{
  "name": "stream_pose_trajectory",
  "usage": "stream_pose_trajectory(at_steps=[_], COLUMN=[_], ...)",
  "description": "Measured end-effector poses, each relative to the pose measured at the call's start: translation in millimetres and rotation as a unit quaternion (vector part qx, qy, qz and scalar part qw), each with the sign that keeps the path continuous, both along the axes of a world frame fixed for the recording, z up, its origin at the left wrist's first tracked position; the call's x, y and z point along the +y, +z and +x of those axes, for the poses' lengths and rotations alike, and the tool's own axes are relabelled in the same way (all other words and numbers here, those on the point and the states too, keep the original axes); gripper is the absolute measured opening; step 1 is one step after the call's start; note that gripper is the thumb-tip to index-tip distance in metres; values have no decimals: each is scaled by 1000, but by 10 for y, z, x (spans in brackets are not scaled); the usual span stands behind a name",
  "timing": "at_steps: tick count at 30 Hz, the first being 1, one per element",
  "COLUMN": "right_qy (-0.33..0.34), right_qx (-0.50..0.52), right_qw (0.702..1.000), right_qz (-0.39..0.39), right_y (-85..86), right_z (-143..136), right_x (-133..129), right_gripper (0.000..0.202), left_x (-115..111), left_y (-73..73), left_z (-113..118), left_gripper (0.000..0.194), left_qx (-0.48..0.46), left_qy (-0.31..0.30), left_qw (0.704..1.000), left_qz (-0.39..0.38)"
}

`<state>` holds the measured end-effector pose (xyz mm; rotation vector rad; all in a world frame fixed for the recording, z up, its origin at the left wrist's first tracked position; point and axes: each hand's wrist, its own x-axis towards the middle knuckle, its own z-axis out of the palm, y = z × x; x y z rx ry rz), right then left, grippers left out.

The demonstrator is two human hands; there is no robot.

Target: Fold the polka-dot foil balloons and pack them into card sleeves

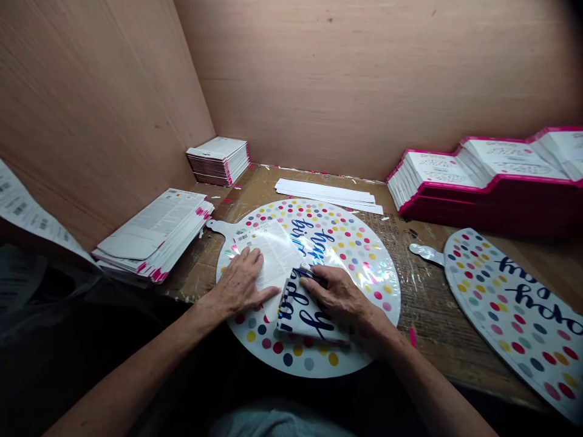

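A flat round foil balloon point(364, 261) with coloured dots and dark blue lettering lies in front of me, its tail pointing to the far left. My left hand point(242, 278) rests on a white printed paper packet point(277, 252) on the balloon, fingers stretched out and thumb toward the right. My right hand point(337, 294) grips a folded foil balloon point(303, 318) with the same lettering and dots. The folded one overlaps the packet's lower right part. My right fingertips are partly hidden by its upper edge.
To the left stand a loose stack of printed packets point(150, 233) and a neater stack point(218, 161). White paper strips point(325, 195) lie behind the balloon. Pink-edged packets point(483, 176) fill the back right. Another flat balloon point(514, 309) lies right. Wooden panels point(341, 79) enclose the back and left.
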<state>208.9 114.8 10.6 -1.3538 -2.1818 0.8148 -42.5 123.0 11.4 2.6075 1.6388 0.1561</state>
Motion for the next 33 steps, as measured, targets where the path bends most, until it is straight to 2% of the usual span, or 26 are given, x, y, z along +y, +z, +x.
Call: stream_pose_trajectory(at_steps=[5, 8, 10, 12, 15, 17, 20, 23, 27, 33], right_qy=[8, 15, 18, 10, -26, -62, -114, -130, -149, -184], right_qx=[-37, -66, -50, -16, -22, -67, -123, -163, -205, -198], right_qw=[999, 997, 998, 997, 996, 994, 986, 978, 967, 963], right_qz=[16, 32, 47, 70, 79, 57, 21, 0, -9, -10], right_y=[-63, -72, -66, -62, -65, -61, -22, 33, 68, 63], right_z=[71, 41, -13, -86, -207, -277, -348, -380, -403, -431], right_x=[-27, 0, 22, 43, 82, 125, 213, 294, 325, 322], right_gripper=[33, 31, 25, 21, 49, 54, 41, 30, 32, 31], left_x=[-17, -50, -59, -43, 7, 35, 45, 26, -1, -9], left_y=[89, 142, 153, 157, 183, 223, 294, 344, 358, 340], left_z=[196, 304, 363, 394, 379, 338, 262, 209, 210, 289], left_gripper=[43, 26, 16, 21, 20, 17, 29, 31, 27, 26], left_qx=[89, 166, 199, 209, 204, 198, 168, 161, 162, 74], left_qy=[-47, -73, -81, -74, -59, -53, -55, -97, -118, -105], left_qw=[995, 983, 976, 974, 976, 978, 984, 981, 976, 985], left_qz=[-18, -34, -44, -49, -46, -34, 8, 46, 90, 115])
